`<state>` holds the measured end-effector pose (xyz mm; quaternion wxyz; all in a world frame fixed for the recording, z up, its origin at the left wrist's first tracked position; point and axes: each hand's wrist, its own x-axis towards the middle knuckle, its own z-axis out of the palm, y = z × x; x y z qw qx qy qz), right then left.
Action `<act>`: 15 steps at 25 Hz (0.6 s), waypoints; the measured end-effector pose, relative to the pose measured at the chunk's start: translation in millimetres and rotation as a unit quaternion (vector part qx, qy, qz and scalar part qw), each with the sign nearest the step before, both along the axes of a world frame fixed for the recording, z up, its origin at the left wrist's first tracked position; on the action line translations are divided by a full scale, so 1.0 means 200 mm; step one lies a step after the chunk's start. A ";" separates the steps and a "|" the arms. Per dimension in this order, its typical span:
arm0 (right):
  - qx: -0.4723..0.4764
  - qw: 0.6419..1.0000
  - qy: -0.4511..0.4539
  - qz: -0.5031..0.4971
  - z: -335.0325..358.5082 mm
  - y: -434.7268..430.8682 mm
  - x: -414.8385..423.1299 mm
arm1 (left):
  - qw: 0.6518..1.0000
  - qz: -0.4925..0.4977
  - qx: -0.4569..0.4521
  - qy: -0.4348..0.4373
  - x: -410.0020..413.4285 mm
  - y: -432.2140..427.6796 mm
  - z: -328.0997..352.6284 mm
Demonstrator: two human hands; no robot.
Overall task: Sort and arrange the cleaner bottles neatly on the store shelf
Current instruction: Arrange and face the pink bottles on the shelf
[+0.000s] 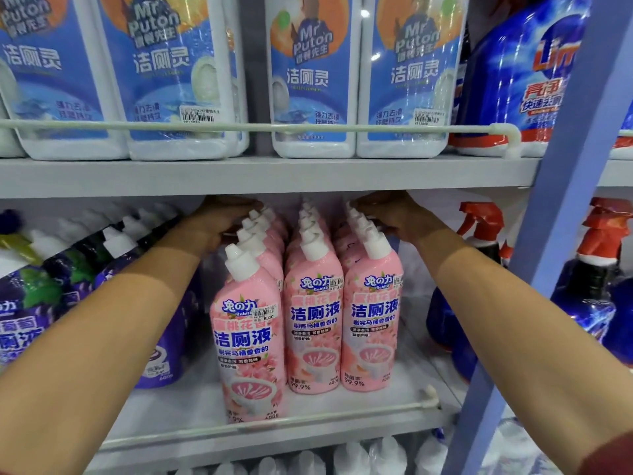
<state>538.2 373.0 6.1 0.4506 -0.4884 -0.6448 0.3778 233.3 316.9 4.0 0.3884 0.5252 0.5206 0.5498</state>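
Three rows of pink cleaner bottles [313,323] with white caps stand on the middle shelf [359,409], running back into it. The front bottle of the left row [248,337] sits further forward than the other two fronts. Deep under the upper shelf, my left hand [222,219] reaches to the rear bottles of the left row, fingers curled over their caps. My right hand [394,216] does the same at the rear of the right row. Both hands' fingertips are hidden by the caps and the shelf above.
Purple bottles [68,286] with white caps fill the shelf to the left. Dark blue spray bottles [476,269] with red triggers stand to the right, behind a blue upright post [548,252]. Large white-and-blue bottles [311,77] line the shelf above, behind a rail [239,126].
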 end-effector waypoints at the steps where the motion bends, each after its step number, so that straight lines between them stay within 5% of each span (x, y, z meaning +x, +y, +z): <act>1: 0.000 1.000 0.004 0.000 0.00 0.00 0.00 | 1.000 0.000 0.006 -0.005 0.00 0.00 0.00; 15: -0.009 0.999 0.018 -0.032 0.01 -0.03 -0.03 | 0.999 0.025 0.005 0.024 0.05 -0.08 0.04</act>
